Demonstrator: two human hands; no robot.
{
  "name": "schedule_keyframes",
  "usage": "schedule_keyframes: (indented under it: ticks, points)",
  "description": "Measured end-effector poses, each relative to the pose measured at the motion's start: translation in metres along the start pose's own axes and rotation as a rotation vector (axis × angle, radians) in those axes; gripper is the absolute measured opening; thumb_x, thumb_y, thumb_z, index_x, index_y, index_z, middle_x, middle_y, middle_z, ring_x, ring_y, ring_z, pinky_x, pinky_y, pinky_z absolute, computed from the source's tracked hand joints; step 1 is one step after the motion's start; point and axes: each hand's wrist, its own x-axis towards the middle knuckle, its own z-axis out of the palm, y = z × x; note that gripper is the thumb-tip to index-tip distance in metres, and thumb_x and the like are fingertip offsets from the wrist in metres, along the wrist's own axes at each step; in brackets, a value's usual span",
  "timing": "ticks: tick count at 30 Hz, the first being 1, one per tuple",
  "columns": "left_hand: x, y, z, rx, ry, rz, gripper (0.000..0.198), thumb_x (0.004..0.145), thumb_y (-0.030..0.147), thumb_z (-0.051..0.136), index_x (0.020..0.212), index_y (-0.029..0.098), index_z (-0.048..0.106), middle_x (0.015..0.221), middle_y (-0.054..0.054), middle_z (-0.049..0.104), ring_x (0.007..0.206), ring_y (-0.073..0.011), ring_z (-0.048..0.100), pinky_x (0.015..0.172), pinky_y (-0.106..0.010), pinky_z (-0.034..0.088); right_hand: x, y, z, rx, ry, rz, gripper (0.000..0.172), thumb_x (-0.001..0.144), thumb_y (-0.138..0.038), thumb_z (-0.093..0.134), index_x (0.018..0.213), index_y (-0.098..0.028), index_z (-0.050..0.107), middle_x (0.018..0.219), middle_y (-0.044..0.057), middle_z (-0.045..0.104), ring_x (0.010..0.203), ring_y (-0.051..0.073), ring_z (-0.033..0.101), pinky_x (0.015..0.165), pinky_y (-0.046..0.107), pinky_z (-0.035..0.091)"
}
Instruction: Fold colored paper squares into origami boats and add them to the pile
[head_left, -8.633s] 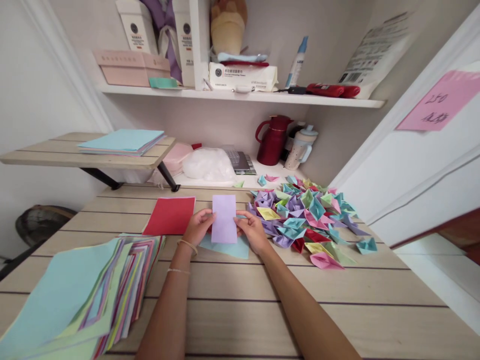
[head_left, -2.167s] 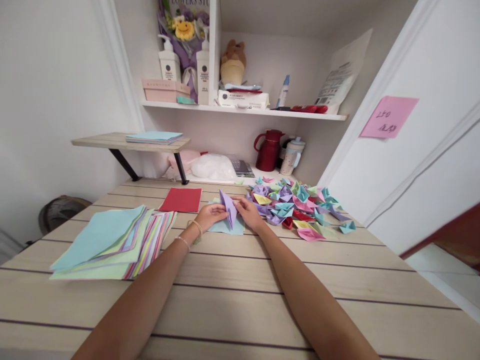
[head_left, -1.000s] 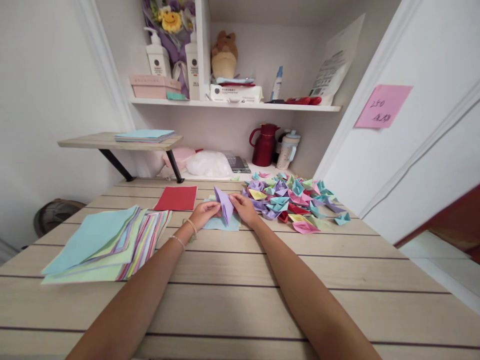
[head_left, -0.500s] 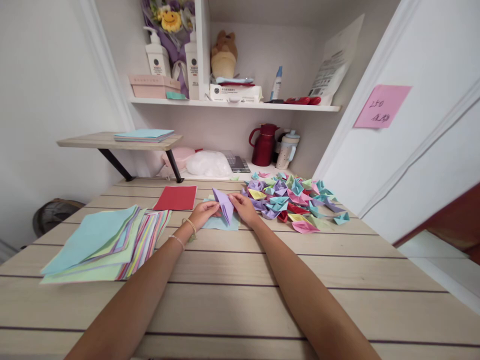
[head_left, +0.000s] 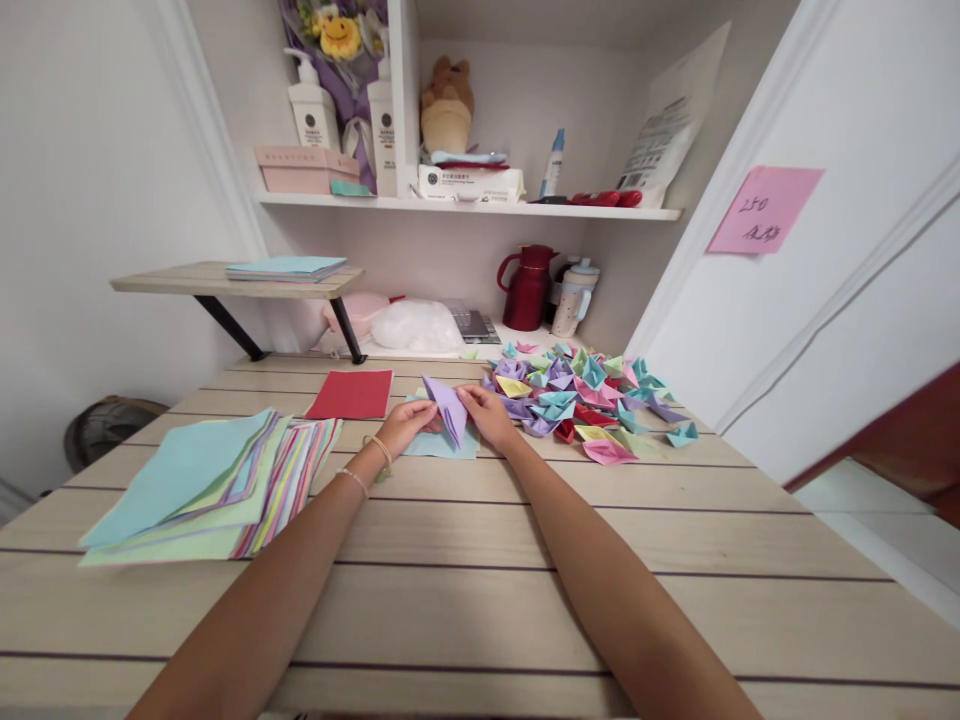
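A folded sheet of purple paper (head_left: 448, 410) is held upright between both hands over the middle of the table. My left hand (head_left: 409, 424), with bracelets at the wrist, pinches its left side. On its right edge, the fingers of my right hand (head_left: 487, 412) are closed. Beneath the hands lies light blue paper (head_left: 442, 444), partly covered by them. Just right of my right hand spreads a pile of folded paper boats (head_left: 577, 395) in purple, blue, pink, yellow, green and red.
A fanned stack of coloured paper (head_left: 180, 480) lies at the left, with a red paper square (head_left: 349, 394) behind it. A small raised wooden shelf (head_left: 172, 280) stands at the back left. Farther back are a red jug (head_left: 527, 290) and a tumbler (head_left: 574, 300).
Both hands keep the purple paper in nearly the same place and pose. Only a very slight shift of the whole view shows.
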Motion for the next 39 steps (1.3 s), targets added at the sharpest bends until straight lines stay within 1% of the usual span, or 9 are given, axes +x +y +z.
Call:
schedule_keyframes:
  ticks: [7, 14, 17, 20, 24, 27, 31, 36, 39]
  points:
    - [-0.001, 0.002, 0.002, 0.016, 0.003, -0.017, 0.031, 0.065, 0.045, 0.073, 0.072, 0.015, 0.069, 0.066, -0.004, 0.069, 0.064, -0.0162, 0.064, 0.07, -0.029, 0.051, 0.0, 0.0, -0.001, -0.005, -0.005, -0.011, 0.041, 0.076, -0.056, 0.057, 0.085, -0.017, 0.065, 0.065, 0.0, 0.057, 0.057, 0.013, 0.047, 0.052, 0.024, 0.038]
    - [0.001, 0.0, 0.003, 0.026, 0.021, -0.036, 0.028, 0.061, 0.039, 0.076, 0.074, 0.014, 0.069, 0.065, -0.003, 0.07, 0.064, -0.0161, 0.065, 0.071, -0.029, 0.05, 0.001, 0.005, -0.001, -0.015, -0.016, -0.022, 0.042, 0.077, -0.056, 0.056, 0.086, -0.016, 0.064, 0.064, 0.0, 0.057, 0.055, 0.012, 0.047, 0.051, 0.024, 0.038]
    - [0.002, -0.001, 0.004, 0.035, 0.04, -0.038, 0.028, 0.061, 0.04, 0.075, 0.069, 0.015, 0.068, 0.064, -0.003, 0.069, 0.064, -0.0165, 0.065, 0.071, -0.029, 0.05, 0.001, 0.005, -0.001, -0.04, -0.013, -0.039, 0.044, 0.077, -0.057, 0.055, 0.089, -0.016, 0.065, 0.067, 0.001, 0.059, 0.057, 0.013, 0.049, 0.052, 0.024, 0.039]
    - [0.001, 0.0, 0.006, 0.049, 0.046, -0.036, 0.029, 0.058, 0.041, 0.077, 0.062, 0.015, 0.067, 0.062, -0.002, 0.069, 0.064, -0.017, 0.065, 0.07, -0.029, 0.051, 0.0, 0.004, -0.002, -0.088, -0.001, -0.07, 0.043, 0.078, -0.055, 0.054, 0.09, -0.016, 0.066, 0.073, 0.003, 0.063, 0.062, 0.014, 0.052, 0.056, 0.025, 0.04]
    - [-0.001, 0.002, 0.009, 0.049, 0.059, -0.028, 0.031, 0.055, 0.044, 0.079, 0.06, 0.016, 0.066, 0.062, -0.002, 0.068, 0.063, -0.0172, 0.064, 0.07, -0.03, 0.051, 0.0, 0.001, -0.002, -0.184, 0.013, -0.106, 0.04, 0.083, -0.052, 0.049, 0.091, -0.017, 0.068, 0.084, 0.004, 0.068, 0.07, 0.017, 0.057, 0.064, 0.028, 0.043]
    - [-0.002, 0.003, 0.011, 0.043, 0.078, -0.018, 0.033, 0.054, 0.046, 0.079, 0.059, 0.016, 0.065, 0.059, -0.001, 0.067, 0.06, -0.0167, 0.063, 0.07, -0.031, 0.052, 0.0, 0.001, -0.002, -0.267, 0.013, -0.131, 0.037, 0.086, -0.049, 0.047, 0.09, -0.02, 0.07, 0.093, 0.004, 0.07, 0.082, 0.02, 0.06, 0.076, 0.032, 0.044]
    - [-0.002, 0.002, 0.012, 0.04, 0.104, 0.001, 0.037, 0.053, 0.048, 0.079, 0.056, 0.016, 0.061, 0.061, -0.002, 0.067, 0.059, -0.0163, 0.062, 0.068, -0.032, 0.052, 0.0, 0.002, -0.001, -0.352, 0.007, -0.161, 0.036, 0.09, -0.046, 0.043, 0.093, -0.023, 0.07, 0.101, 0.006, 0.069, 0.099, 0.022, 0.058, 0.091, 0.035, 0.04]
    - [-0.002, 0.002, 0.011, 0.085, 0.126, 0.034, 0.033, 0.056, 0.046, 0.078, 0.058, 0.016, 0.064, 0.058, 0.0, 0.063, 0.058, -0.0147, 0.058, 0.065, -0.029, 0.049, 0.0, 0.001, -0.001, -0.397, -0.004, -0.173, 0.039, 0.092, -0.043, 0.037, 0.099, -0.021, 0.068, 0.104, 0.008, 0.066, 0.103, 0.022, 0.055, 0.093, 0.035, 0.038]
    - [-0.001, 0.002, 0.009, 0.119, 0.14, 0.072, 0.03, 0.058, 0.044, 0.077, 0.058, 0.017, 0.065, 0.063, 0.0, 0.061, 0.063, -0.0146, 0.056, 0.068, -0.028, 0.047, -0.001, 0.0, 0.0, -0.394, -0.029, -0.176, 0.036, 0.092, -0.043, 0.038, 0.095, -0.021, 0.066, 0.1, 0.007, 0.066, 0.098, 0.021, 0.056, 0.09, 0.034, 0.039]
